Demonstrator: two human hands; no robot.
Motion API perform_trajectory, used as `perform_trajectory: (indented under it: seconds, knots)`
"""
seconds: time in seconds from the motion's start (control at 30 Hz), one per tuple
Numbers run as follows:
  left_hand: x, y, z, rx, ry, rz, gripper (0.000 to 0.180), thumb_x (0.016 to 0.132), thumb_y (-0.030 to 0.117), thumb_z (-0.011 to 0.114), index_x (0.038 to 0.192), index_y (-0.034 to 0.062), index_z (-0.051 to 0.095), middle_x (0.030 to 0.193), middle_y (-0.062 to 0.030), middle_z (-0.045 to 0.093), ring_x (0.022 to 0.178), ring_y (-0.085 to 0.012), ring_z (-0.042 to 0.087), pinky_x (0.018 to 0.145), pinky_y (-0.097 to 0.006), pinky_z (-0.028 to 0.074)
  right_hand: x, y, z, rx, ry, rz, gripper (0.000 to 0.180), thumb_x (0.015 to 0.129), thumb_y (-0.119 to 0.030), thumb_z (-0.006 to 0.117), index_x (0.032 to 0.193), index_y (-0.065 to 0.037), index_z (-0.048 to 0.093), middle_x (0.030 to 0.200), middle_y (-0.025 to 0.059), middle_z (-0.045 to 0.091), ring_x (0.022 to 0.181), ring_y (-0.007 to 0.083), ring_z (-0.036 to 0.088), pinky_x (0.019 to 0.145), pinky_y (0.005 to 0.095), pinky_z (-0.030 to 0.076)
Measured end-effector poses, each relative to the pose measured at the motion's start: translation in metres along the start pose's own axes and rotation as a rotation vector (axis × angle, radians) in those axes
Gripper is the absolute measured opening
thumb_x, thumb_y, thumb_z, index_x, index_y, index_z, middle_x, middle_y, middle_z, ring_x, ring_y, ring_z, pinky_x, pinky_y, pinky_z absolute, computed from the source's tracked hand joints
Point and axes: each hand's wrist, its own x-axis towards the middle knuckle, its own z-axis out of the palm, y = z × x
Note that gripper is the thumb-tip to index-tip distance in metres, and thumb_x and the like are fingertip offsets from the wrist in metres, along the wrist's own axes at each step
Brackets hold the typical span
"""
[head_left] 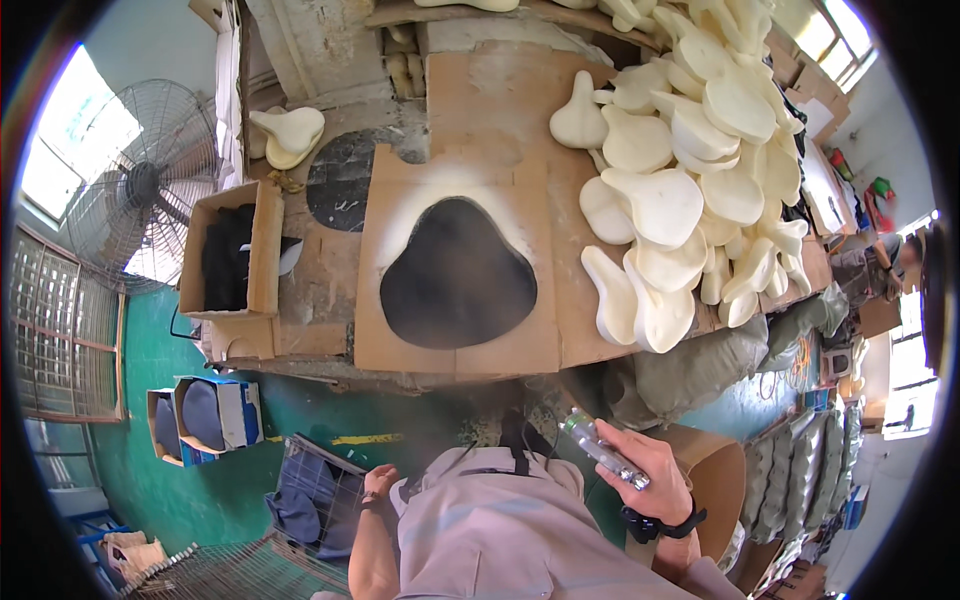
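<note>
At lower right, the right hand (652,476) is gripping a metal tool (605,452); loosening fingers could drop it. I cannot tell the left hand (380,480) spread. A dark saddle-shaped piece (456,275) is lying mid-frame.

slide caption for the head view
Right hand holding a metallic tool; black rounded shape on cardboard, pale saddle-shaped pads heaped alongside.

Silvery tool (605,454) w/ green bit, tilted, in R hand (650,474).

Brightly lit from windows (60,130) at left and right, glaring white there; hazy mid-frame, bowed and blackened toward rim.
</note>
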Motion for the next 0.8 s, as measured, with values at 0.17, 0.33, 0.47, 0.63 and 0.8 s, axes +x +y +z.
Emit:
perform_trajectory:
  seconds: [0.17,0.33,0.47,0.63,0.8]
  knots:
    - [0.015,-0.04,-0.004,0.033,-0.023,-0.017,0.033,0.086,0.016,0.078,0.113,-0.0021,0.072,0.103,-0.0117,0.075,0.092,-0.0173,0.069,0.084,-0.031,0.055,0.007,-0.005,0.003,0.065,0.199,0.081,0.055,0.08,0.002,0.072,0.133,0.002,0.059,0.097,0.0181,0.069,0.08,0.0302,0.067,0.074,0.034,0.053]
    - [0.017,-0.019,0.0,-0.17,-0.053,0.004,0.031,0.084,0.017,0.076,0.11,-0.0011,0.074,0.097,-0.0115,0.075,0.089,-0.0194,0.071,0.081,-0.032,0.056,-0.004,-0.002,0.001,0.02,0.001,0.034,0.057,0.077,0.0,0.076,0.132,0.001,0.06,0.099,0.0187,0.069,0.082,0.0309,0.067,0.077,0.0351,0.053]
    - [0.023,0.001,0.005,-0.083,-0.022,0.011,0.029,0.085,0.015,0.072,0.109,-0.0022,0.073,0.093,-0.0093,0.074,0.081,-0.0164,0.07,0.073,-0.03,0.056,0.001,-0.004,0.002,0.043,0.061,0.044,0.055,0.08,0.001,0.074,0.133,0.001,0.06,0.1,0.0181,0.069,0.083,0.029,0.068,0.076,0.0342,0.053]
    - [0.03,0.004,0.004,-0.028,-0.023,0.059,0.03,0.088,0.02,0.07,0.11,0.0003,0.073,0.092,-0.0093,0.074,0.078,-0.0163,0.07,0.069,-0.029,0.056,0.0,-0.009,-0.003,0.062,0.146,0.1,0.053,0.081,0.002,0.071,0.133,0.002,0.059,0.1,0.018,0.069,0.081,0.0284,0.067,0.075,0.0329,0.052]
    - [0.023,0.013,0.006,0.077,-0.043,0.103,0.032,0.088,0.022,0.069,0.111,0.0001,0.073,0.097,-0.0124,0.075,0.082,-0.0182,0.071,0.072,-0.031,0.057,-0.017,-0.001,-0.008,0.004,0.012,0.058,0.056,0.079,0.0,0.074,0.133,0.001,0.06,0.1,0.0179,0.069,0.08,0.0313,0.066,0.074,0.0323,0.052]
